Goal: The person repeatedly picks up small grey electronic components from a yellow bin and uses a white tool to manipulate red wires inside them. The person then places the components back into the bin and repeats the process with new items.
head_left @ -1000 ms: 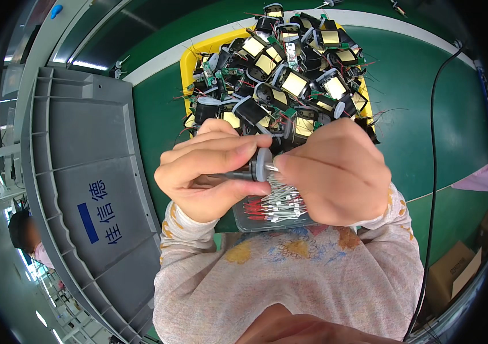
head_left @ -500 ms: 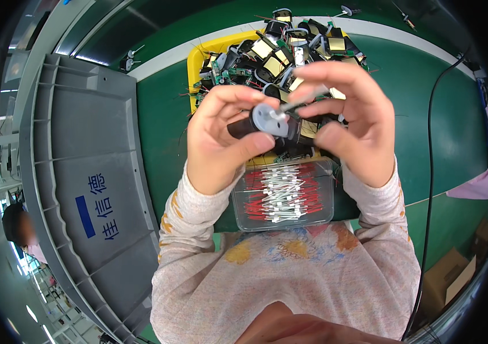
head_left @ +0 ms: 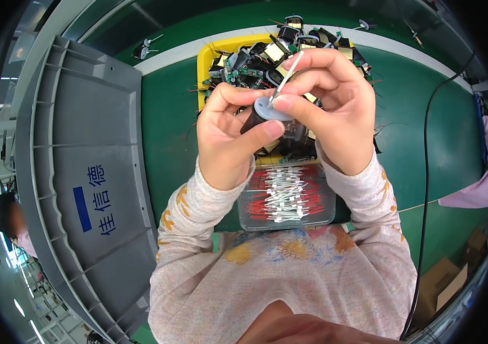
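Note:
My left hand is closed around a black cylindrical part with a round grey cap, its thumb and fingers at the cap's edge. The cap faces up and toward me, tilted. My right hand pinches a thin white stick low down, between thumb and fingers, right at the cap. The stick leans up and to the right; fingertips cover its lower end, so I cannot tell how it joins the cap. Just below the hands, a clear plastic box holds many thin red and white pieces.
Behind my hands, a yellow bin is heaped with black parts, green circuit boards and wires. A large grey crate stands at the left. A black cable runs down the right side of the green table. Another person is at far left.
My right hand has moved left and closed at the cap, pinching the white stick, which now points up. The grey cap has tilted upward in my left hand. The view has shifted slightly.

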### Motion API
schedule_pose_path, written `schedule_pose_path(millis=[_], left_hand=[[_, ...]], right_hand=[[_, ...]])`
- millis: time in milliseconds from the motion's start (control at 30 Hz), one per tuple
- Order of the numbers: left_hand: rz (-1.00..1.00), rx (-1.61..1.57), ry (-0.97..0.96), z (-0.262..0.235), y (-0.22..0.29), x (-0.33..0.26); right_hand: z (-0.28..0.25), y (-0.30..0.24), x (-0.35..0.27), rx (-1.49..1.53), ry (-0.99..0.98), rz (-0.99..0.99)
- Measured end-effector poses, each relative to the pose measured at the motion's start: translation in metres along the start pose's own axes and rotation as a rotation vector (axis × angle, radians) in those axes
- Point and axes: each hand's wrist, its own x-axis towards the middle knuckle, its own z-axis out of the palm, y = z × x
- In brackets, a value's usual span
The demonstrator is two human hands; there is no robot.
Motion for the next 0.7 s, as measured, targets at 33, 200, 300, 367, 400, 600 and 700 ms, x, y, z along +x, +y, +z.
schedule_pose_path(millis=[33, 200, 300, 367, 400, 600, 700], left_hand=[[0.004, -0.001, 0.015, 0.0, 0.0, 0.0], [0.099, 0.023, 0.022, -0.009, 0.001, 0.004], [0.225, 0.131, -0.004, -0.035, 0.039, 0.041], [0.164, 0.381, 0.084, -0.072, 0.063, 0.088], [0.09, 0.517, 0.165, -0.091, 0.074, 0.115], [-0.284, 0.578, 0.475, -0.183, 0.02, 0.253], [-0.257, 0.539, 0.562, -0.174, -0.009, 0.277]], right_hand=[[0.002, 0.001, 0.001, 0.017, 0.014, 0.002], [0.001, -0.007, 0.001, 0.014, 0.013, 0.017], [-0.021, -0.016, -0.004, -0.135, 0.094, -0.114], [-0.031, -0.022, -0.015, -0.122, 0.25, -0.187], [-0.033, -0.026, -0.019, -0.067, 0.312, -0.211], [-0.055, -0.02, -0.048, -0.101, 0.245, -0.157], [-0.054, -0.021, -0.056, -0.095, 0.256, -0.046]])
